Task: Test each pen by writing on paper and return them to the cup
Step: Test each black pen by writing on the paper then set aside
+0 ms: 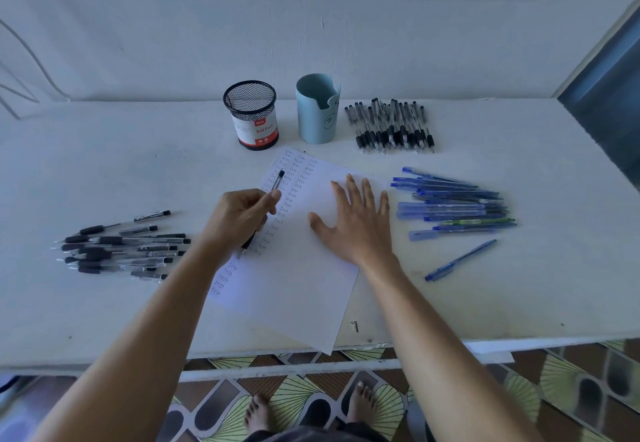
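Here, our left hand [239, 220] curls round a black pen [278, 180] and pinches its barrel between thumb and fingers. The tip is down on the paper [298, 285], and the top end leans away toward the cups. Our right hand [356, 223] lies flat on the same sheet, fingers spread, just right of the columns of handwritten words.

Left of the sheet lies a heap of black pens [121, 247]; to its right is a pile of blue pens [453, 206], with a single blue pen [459, 260] apart from it, nearer us. Beyond the paper stand a mesh cup [250, 114] and a blue cup [318, 112] side by side. A row of black pens [393, 126] lies to their right.

All of this rests on a white table [104, 171] pushed against a pale wall [173, 26] — below the table's edge we see a patterned tiled floor [301, 396].
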`<state>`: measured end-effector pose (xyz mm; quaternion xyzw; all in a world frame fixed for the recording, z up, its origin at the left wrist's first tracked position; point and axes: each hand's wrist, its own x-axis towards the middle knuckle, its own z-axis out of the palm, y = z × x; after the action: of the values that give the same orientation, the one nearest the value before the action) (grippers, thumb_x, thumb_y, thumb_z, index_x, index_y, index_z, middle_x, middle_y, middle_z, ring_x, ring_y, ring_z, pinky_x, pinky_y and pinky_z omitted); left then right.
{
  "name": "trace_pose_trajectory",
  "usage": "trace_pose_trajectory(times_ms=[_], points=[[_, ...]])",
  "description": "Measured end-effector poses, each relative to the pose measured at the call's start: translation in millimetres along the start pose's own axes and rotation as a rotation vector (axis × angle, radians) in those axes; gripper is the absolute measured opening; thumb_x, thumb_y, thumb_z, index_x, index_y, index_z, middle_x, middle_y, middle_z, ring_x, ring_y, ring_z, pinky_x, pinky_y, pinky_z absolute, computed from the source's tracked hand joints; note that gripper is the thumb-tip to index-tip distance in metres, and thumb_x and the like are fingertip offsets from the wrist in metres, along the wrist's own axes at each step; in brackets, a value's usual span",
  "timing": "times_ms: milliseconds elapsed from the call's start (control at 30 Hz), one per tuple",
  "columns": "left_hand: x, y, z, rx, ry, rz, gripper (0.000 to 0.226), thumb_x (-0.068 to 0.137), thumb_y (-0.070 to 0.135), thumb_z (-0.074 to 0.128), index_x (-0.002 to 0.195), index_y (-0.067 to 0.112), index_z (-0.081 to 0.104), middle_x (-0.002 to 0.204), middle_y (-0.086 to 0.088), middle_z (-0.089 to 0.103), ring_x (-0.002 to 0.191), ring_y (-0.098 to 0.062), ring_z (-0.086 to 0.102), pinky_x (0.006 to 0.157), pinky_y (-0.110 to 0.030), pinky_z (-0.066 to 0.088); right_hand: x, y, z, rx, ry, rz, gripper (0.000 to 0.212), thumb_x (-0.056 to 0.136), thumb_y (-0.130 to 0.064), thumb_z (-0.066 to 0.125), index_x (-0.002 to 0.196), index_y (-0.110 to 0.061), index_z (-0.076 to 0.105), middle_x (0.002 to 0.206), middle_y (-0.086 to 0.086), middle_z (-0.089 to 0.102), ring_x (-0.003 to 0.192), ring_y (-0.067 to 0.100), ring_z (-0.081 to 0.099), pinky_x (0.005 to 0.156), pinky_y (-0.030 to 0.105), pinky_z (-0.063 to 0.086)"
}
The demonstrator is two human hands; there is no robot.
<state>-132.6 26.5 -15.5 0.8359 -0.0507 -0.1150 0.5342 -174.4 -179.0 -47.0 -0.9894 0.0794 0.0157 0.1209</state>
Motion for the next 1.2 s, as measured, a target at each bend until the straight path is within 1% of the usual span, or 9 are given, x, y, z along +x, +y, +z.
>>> trace_pose_trajectory(times_ms=[100,200,333,500,633,700,800,1000,1200], points=[[10.1,9.6,9.8,0.113,0.012,-0.076,0.042,0.096,0.049,0.060,0.075,0.013,0.069,0.053,0.004,0.052,0.046,-0.013,0.041,0.053,-0.026,0.036,-1.2,1.2,-1.0,0.023,-0.004,-0.007,0.073,0.096,-0.065,0.028,0.158,-0.028,0.014,0.168,0.001,0.001,0.154,0.025,-0.007,0.121,0.054,-0.009],[24.6,22.1,26.1,0.384,0.049,-0.036,0.033,0.094,0.047,0.061,0.081,0.017,0.067,0.066,0.001,0.061,0.069,-0.019,0.056,0.062,-0.030,0.039,-2.6,1.5,0.1,0.065,0.028,-0.014,0.058,0.103,-0.043,0.026,0.158,-0.026,0.015,0.168,0.001,0.004,0.154,0.024,-0.005,0.121,0.054,-0.007],[41.7,33.6,50.3,0.582,0.019,0.001,0.021,0.090,0.042,0.062,0.102,0.024,0.061,0.092,-0.002,0.063,0.092,-0.025,0.056,0.070,-0.033,0.041,-1.5,2.4,0.7,0.097,0.064,0.008,0.056,0.103,-0.029,0.024,0.158,-0.021,0.016,0.167,-0.003,0.010,0.154,0.021,0.001,0.123,0.051,-0.003],[51.0,32.9,57.8,0.643,-0.074,0.017,0.038,0.091,0.052,0.059,0.121,0.030,0.056,0.105,-0.002,0.064,0.097,-0.024,0.057,0.074,-0.036,0.046,-0.7,4.0,0.0,0.136,0.076,0.027,0.055,0.106,-0.034,0.022,0.158,-0.019,0.016,0.167,-0.004,0.013,0.154,0.018,0.004,0.123,0.048,-0.002],[57.8,22.8,48.1,0.657,0.227,0.120,0.024,0.098,0.032,0.048,0.116,0.028,0.062,0.109,-0.003,0.070,0.101,-0.030,0.059,0.075,-0.036,0.046,-0.1,4.0,-1.3,0.174,0.083,0.004,0.053,0.105,-0.051,0.019,0.157,-0.039,0.015,0.165,-0.005,0.018,0.154,0.020,0.006,0.122,0.050,-0.001],[61.6,13.4,45.6,0.727,0.270,0.198,0.033,0.101,0.029,0.045,0.131,0.027,0.059,0.131,-0.005,0.060,0.124,-0.030,0.047,0.096,-0.041,0.039,0.8,3.9,-3.5,0.160,0.053,-0.007,0.051,0.102,-0.059,0.022,0.152,-0.048,0.023,0.165,-0.003,0.019,0.153,0.023,0.006,0.121,0.052,-0.001],[65.1,1.0,43.6,0.837,0.088,0.187,0.046,0.105,0.038,0.036,0.151,0.036,0.038,0.161,-0.004,0.030,0.149,-0.029,0.018,0.118,-0.046,0.013,1.4,2.8,-5.6,0.171,0.026,-0.003,0.043,0.099,-0.064,0.030,0.136,-0.048,0.044,0.165,-0.002,0.020,0.153,0.025,0.006,0.119,0.054,-0.001],[67.2,-7.1,42.9,0.911,0.027,0.175,0.051,0.103,0.049,0.029,0.154,0.040,0.028,0.166,-0.001,0.017,0.152,-0.028,0.010,0.122,-0.047,0.006,5.9,-0.6,-10.9,0.330,0.057,0.097,0.031,0.083,-0.051,0.062,0.109,-0.036,0.054,0.155,-0.010,0.037,0.151,0.018,0.014,0.119,0.047,0.001],[66.9,-7.5,43.1,0.910,0.060,0.190,0.051,0.103,0.049,0.032,0.152,0.039,0.031,0.165,-0.002,0.022,0.151,-0.028,0.014,0.122,-0.046,0.009,13.8,-18.4,-28.2,0.268,0.033,0.206,0.059,0.082,-0.030,0.061,0.138,-0.031,0.044,0.139,0.002,0.042,0.126,0.028,0.039,0.099,0.040,0.031]])
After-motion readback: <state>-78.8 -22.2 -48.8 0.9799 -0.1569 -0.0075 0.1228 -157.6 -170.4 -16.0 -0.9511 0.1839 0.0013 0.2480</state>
